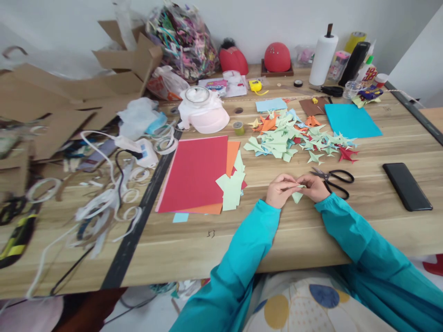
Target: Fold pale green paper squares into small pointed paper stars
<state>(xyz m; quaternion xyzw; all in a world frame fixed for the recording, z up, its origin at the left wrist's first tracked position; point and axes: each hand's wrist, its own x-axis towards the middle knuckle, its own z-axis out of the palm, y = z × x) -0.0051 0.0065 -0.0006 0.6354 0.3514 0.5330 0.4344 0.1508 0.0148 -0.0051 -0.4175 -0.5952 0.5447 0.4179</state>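
Between my two hands is a small folded piece of pale green paper (296,197), partly hidden by the fingers. My left hand (281,189) pinches it from the left, and my right hand (313,188) pinches it from the right, fingertips nearly meeting. Black-handled scissors (334,177) lie just beside my right hand. Beyond the hands spreads a heap of folded paper pieces (280,136), mostly pale green, with some orange, blue and red. Left of my hands, pale green paper strips (231,191) rest partly over a stack of red sheets (197,170).
A black phone (407,186) lies at the right. Blue sheets (353,121) sit behind the heap. Cords and a white power strip (147,153) clutter the left, near cardboard boxes (117,87). A yellow tape measure (255,85) and a paper roll (322,60) stand at the back.
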